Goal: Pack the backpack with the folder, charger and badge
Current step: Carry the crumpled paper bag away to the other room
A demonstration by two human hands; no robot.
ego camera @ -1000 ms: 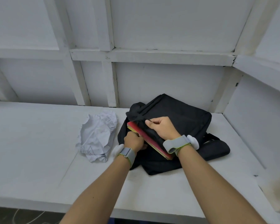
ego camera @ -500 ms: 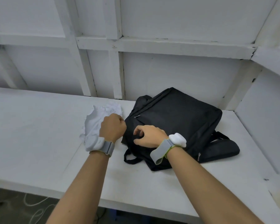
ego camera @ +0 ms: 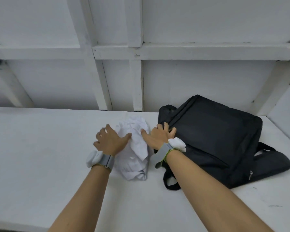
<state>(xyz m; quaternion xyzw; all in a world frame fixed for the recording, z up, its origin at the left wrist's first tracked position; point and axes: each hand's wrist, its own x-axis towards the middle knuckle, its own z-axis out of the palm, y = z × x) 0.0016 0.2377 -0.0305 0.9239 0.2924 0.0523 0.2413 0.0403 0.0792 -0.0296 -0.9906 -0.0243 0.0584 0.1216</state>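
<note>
A black backpack (ego camera: 213,139) lies flat on the white table (ego camera: 40,148), its zip closed as far as I can see. The folder, charger and badge are out of sight. A crumpled white paper wad (ego camera: 136,153) lies just left of the backpack. My left hand (ego camera: 110,140) is spread with fingers apart on the wad's left side. My right hand (ego camera: 159,135) is spread on the wad's right side, its fingers touching the backpack's left edge. Neither hand holds anything.
White framed wall panels (ego camera: 136,81) rise behind the table, and a side wall (ego camera: 288,114) closes it on the right. The backpack's straps (ego camera: 271,163) trail toward the right. A carry loop (ego camera: 171,183) lies near the table's front.
The red folder seen a second ago has gone inside the backpack and the bag is now closed. Both hands left the bag, opened, and moved to either side of the paper wad.
</note>
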